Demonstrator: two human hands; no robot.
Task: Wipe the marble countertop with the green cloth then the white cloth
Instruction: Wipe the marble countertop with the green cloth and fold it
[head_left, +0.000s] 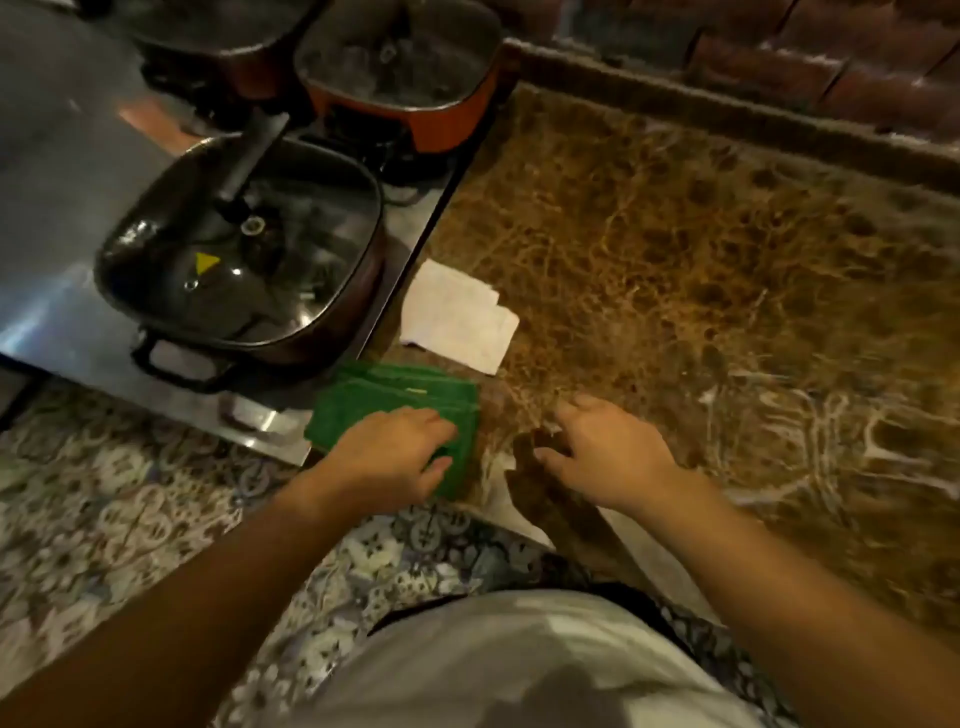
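A folded green cloth (400, 402) lies at the near left corner of the brown marble countertop (701, 270). My left hand (395, 460) rests on top of the green cloth with its fingers curled over the cloth's right part. My right hand (602, 452) hovers just right of it above the marble, fingers spread and holding nothing. A folded white cloth (457, 317) lies flat on the marble just beyond the green one, touched by neither hand.
A steel stove (62, 171) adjoins the counter's left edge, carrying a dark lidded pot (244, 249) close to the cloths and an orange pot (405, 73) behind it. A brick wall (779, 57) borders the far side. Patterned floor tiles (119, 499) lie below.
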